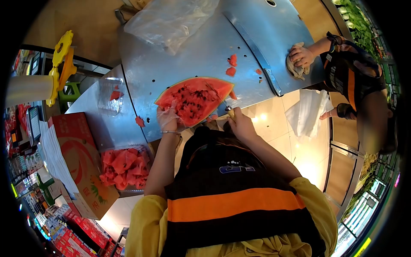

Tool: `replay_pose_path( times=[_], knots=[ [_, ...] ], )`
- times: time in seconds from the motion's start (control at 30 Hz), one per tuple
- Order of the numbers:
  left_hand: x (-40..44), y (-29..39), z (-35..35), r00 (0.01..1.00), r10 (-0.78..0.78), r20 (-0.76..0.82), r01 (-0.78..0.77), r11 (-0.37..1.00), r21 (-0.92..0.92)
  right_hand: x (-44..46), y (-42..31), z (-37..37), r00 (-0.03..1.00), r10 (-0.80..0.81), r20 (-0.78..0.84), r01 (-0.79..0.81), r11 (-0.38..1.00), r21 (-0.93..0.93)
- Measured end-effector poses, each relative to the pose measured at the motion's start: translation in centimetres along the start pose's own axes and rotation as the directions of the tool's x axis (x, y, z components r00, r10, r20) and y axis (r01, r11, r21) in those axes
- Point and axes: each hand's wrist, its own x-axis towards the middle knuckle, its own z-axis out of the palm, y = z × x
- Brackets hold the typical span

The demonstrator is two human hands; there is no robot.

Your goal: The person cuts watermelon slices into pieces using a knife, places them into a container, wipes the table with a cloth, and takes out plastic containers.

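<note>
A large cut piece of watermelon (192, 100) lies on the steel table in front of me, red flesh and dark seeds facing up. My left hand (168, 118), in a clear plastic glove, grips its near left edge. In my right hand (241, 124) is a knife (229, 110) with a pale handle; its thin blade reaches into the right part of the flesh. Small watermelon scraps (231, 71) and loose seeds are scattered around the piece. To the left of my body, a clear plastic tub (124, 167) is heaped with watermelon chunks.
A clear container (110, 96) with a scrap inside stands on the left. A clear plastic bag (171, 21) lies at the back. A cardboard box (77, 158) is at lower left. On the right, a co-worker's hand (302, 56) presses a cloth (297, 68) beside a raised metal strip (252, 51).
</note>
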Motion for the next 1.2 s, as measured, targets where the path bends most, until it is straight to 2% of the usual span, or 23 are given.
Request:
replay_pose_path(
  times=[0.07, 0.1, 0.2, 0.23, 0.27, 0.3, 0.37, 0.43, 0.5, 0.53, 0.6, 0.63, 0.7, 0.73, 0.8, 0.83, 0.87, 0.9, 0.97, 1.03, 1.1, 1.17, 1.2],
  knots=[
    [-0.1, -0.1, -0.8, 0.999, 0.042, -0.032, -0.045, 0.996, -0.072, -0.2, 0.3, -1.7, 0.998, -0.035, -0.048, 0.037, 0.999, 0.027],
    [0.0, -0.1, -1.2, 0.994, 0.087, -0.065, -0.096, 0.985, -0.141, 0.6, 0.3, -2.7, 0.996, 0.008, -0.094, -0.004, 0.999, 0.045],
    [-0.1, 0.5, -2.6, 0.996, 0.025, -0.085, -0.036, 0.99, -0.136, 4.4, 1.8, -4.7, 0.984, -0.001, -0.177, -0.01, 0.998, -0.062],
    [0.1, 0.7, -3.0, 0.996, -0.003, -0.095, -0.009, 0.991, -0.132, 5.9, 2.5, -4.7, 0.967, -0.063, -0.247, 0.029, 0.989, -0.142],
    [0.7, -0.5, -3.1, 0.988, 0.098, -0.12, -0.121, 0.971, -0.206, 7.0, 3.1, -4.6, 0.942, -0.131, -0.308, 0.062, 0.973, -0.223],
    [0.4, -0.1, -3.2, 0.987, 0.101, -0.126, -0.126, 0.971, -0.205, 7.9, 3.9, -4.4, 0.942, -0.136, -0.306, 0.068, 0.973, -0.221],
    [-0.2, 0.9, -3.5, 0.995, -0.002, -0.096, -0.009, 0.993, -0.116, 9.3, 5.1, -4.0, 0.929, -0.207, -0.306, 0.078, 0.92, -0.385],
    [0.8, -0.7, -4.3, 0.995, 0.019, -0.101, -0.03, 0.994, -0.107, 8.9, 5.2, -4.8, 0.903, -0.28, -0.326, 0.125, 0.897, -0.424],
    [1.0, -1.1, -4.4, 0.994, 0.031, -0.102, -0.041, 0.994, -0.103, 8.8, 6.0, -7.2, 0.798, -0.401, -0.45, 0.171, 0.866, -0.469],
    [0.2, 0.4, -4.1, 0.994, -0.012, -0.113, 0.009, 1.0, -0.024, 8.9, 6.8, -7.8, 0.798, -0.404, -0.447, 0.171, 0.863, -0.475],
    [-0.4, 1.3, -3.6, 0.992, -0.053, -0.114, 0.059, 0.997, 0.051, 9.3, 9.0, -8.8, 0.891, -0.047, -0.451, -0.219, 0.827, -0.517],
    [-0.3, 1.3, -3.4, 0.991, -0.046, -0.129, 0.05, 0.998, 0.035, 9.9, 10.2, -9.1, 0.888, -0.049, -0.458, -0.223, 0.824, -0.521],
    [-0.2, 1.2, -3.3, 0.989, -0.04, -0.143, 0.043, 0.999, 0.016, 11.1, 11.5, -9.7, 0.945, -0.015, -0.326, -0.181, 0.807, -0.563],
    [-0.2, 0.8, -3.5, 0.993, -0.022, -0.116, 0.015, 0.998, -0.066, 11.2, 11.8, -9.7, 0.945, -0.015, -0.326, -0.182, 0.806, -0.564],
    [0.4, -0.4, -3.8, 0.996, -0.002, -0.091, -0.011, 0.99, -0.142, 11.2, 11.7, -9.5, 0.973, 0.052, -0.227, -0.158, 0.862, -0.481],
    [0.9, -1.3, -3.8, 0.99, 0.087, -0.109, -0.098, 0.991, -0.096, 10.8, 11.4, -9.6, 0.973, 0.052, -0.223, -0.156, 0.864, -0.478],
    [1.5, -2.0, -4.2, 0.976, 0.178, -0.129, -0.185, 0.981, -0.048, 10.1, 10.9, -9.7, 0.958, 0.124, -0.258, -0.214, 0.909, -0.357],
    [1.2, -1.4, -4.3, 0.973, 0.18, -0.143, -0.188, 0.981, -0.043, 9.3, 10.2, -9.8, 0.94, 0.198, -0.278, -0.265, 0.936, -0.231],
    [-0.3, 0.8, -3.8, 0.991, -0.003, -0.132, -0.002, 0.999, -0.035, 6.2, 9.2, -9.9, 0.94, 0.067, -0.335, -0.113, 0.986, -0.12],
    [-0.4, 1.1, -3.7, 0.99, -0.015, -0.143, 0.013, 1.0, -0.016, 2.4, 7.2, -9.3, 0.96, 0.163, -0.228, -0.13, 0.979, 0.154],
    [-0.1, 0.5, -4.0, 0.991, 0.02, -0.135, -0.009, 0.996, 0.086, -0.7, 3.9, -8.9, 0.994, 0.105, -0.02, -0.092, 0.935, 0.343],
    [-0.3, 1.2, -3.9, 0.989, -0.025, -0.146, 0.041, 0.993, 0.112, -2.2, 1.7, -7.5, 0.974, 0.073, 0.216, -0.158, 0.898, 0.409],
    [-0.3, 1.5, -3.7, 0.986, -0.067, -0.154, 0.087, 0.988, 0.129, -2.5, 0.1, -6.9, 0.962, 0.072, 0.263, -0.17, 0.911, 0.375]
  ],
)
